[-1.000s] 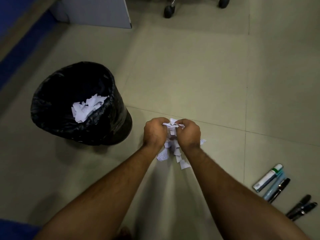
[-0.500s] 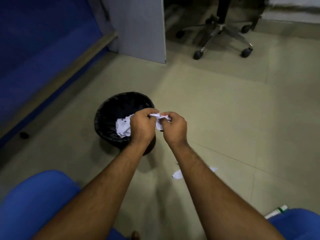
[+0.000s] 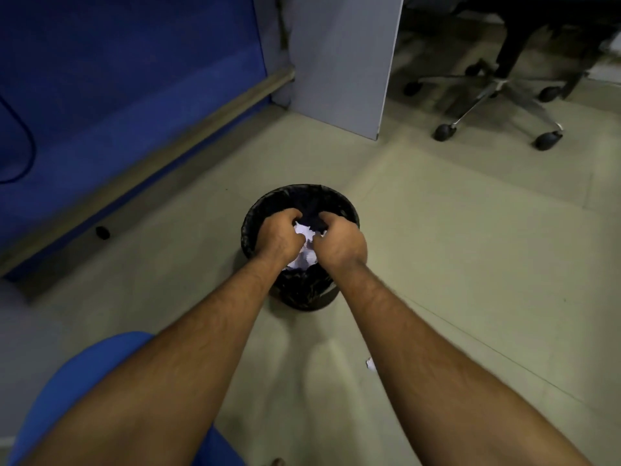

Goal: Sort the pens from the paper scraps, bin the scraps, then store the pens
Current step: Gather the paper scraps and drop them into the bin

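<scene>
A black bin (image 3: pixel 349 213) lined with a black bag stands on the tiled floor at mid-frame. Both my hands are over its mouth, close together, fingers curled. My left hand (image 3: pixel 277 238) and my right hand (image 3: pixel 339 242) hold a white bunch of paper scraps (image 3: pixel 304 232) between them. More white scraps (image 3: pixel 307 258) lie inside the bin below the hands. One loose scrap (image 3: pixel 370 364) lies on the floor beside my right forearm. No pens are in view.
A blue seat (image 3: pixel 100 381) is at the lower left under my left arm. A blue partition (image 3: pixel 117 79) with a rail runs along the left. A grey panel (image 3: pixel 342 62) and an office chair base (image 3: pixel 497 92) stand behind the bin. A small dark object (image 3: pixel 102 232) lies by the rail.
Both hands lifted the bunch of scraps off the floor and carried it left and forward over the bin. The view rose, and the pens at the right dropped out of sight.
</scene>
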